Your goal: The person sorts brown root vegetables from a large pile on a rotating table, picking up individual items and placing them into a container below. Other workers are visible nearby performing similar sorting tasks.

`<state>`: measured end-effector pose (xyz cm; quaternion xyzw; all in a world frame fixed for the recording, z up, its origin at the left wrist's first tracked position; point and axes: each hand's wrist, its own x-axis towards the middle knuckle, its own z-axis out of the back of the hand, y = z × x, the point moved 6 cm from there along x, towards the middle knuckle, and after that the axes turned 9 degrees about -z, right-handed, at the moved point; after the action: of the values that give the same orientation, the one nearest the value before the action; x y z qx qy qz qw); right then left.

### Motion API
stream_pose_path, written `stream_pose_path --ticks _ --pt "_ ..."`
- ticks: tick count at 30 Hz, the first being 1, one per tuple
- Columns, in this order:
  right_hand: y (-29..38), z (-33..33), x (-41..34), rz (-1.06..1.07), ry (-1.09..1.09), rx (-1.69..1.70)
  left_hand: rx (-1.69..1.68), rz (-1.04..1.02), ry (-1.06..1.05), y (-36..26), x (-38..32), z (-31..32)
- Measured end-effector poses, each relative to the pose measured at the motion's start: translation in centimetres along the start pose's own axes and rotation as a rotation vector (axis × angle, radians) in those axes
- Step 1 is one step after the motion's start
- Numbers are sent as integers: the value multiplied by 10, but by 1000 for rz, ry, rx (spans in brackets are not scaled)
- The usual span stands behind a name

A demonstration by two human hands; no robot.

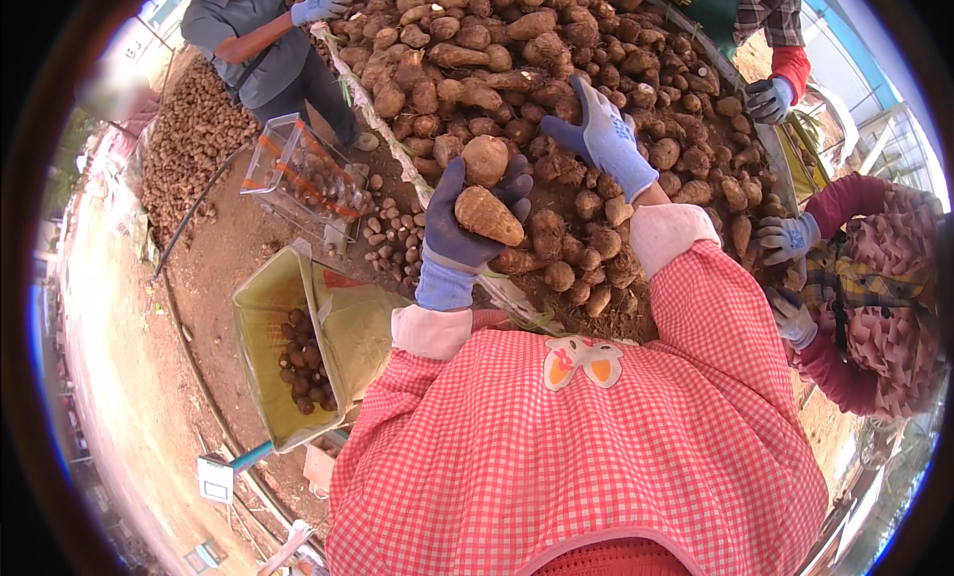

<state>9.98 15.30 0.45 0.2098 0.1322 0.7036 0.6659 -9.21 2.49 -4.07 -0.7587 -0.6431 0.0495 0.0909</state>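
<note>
My left hand [463,229], in a blue-and-purple work glove, is palm up and holds two brown taro corms. The rounder corm [485,161] rests toward the fingers, and a tapered, ringed corm [488,215] lies across the palm. My right hand [605,140], gloved the same way, reaches over the taro pile [548,233] with thumb and fingers spread. Nothing shows in its grasp; whether its fingertips touch the corms I cannot tell. The piled corms are hairy, soil-covered and of mixed sizes.
A yellow-lined bin [257,352] with small corms stands at left. Beyond it are a clear crate [276,155] with orange edging and loose corms [395,237] on the ground. Co-workers' gloved hands [786,237] work at the right rim; another person [257,54] stands at upper left.
</note>
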Motion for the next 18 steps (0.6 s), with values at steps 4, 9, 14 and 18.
stream_pose_path --ticks 4,9,14,18 --pt "-3 -26 -2 32 65 134 -37 -77 77 -37 -23 -3" --pt "-12 -2 -61 252 52 171 118 -448 -54 -131 -102 36" --pt "-42 9 -113 100 -32 150 119 -743 -533 -214 -207 111" --pt "-65 3 -138 38 -140 212 293 -764 -655 -253 -271 150"
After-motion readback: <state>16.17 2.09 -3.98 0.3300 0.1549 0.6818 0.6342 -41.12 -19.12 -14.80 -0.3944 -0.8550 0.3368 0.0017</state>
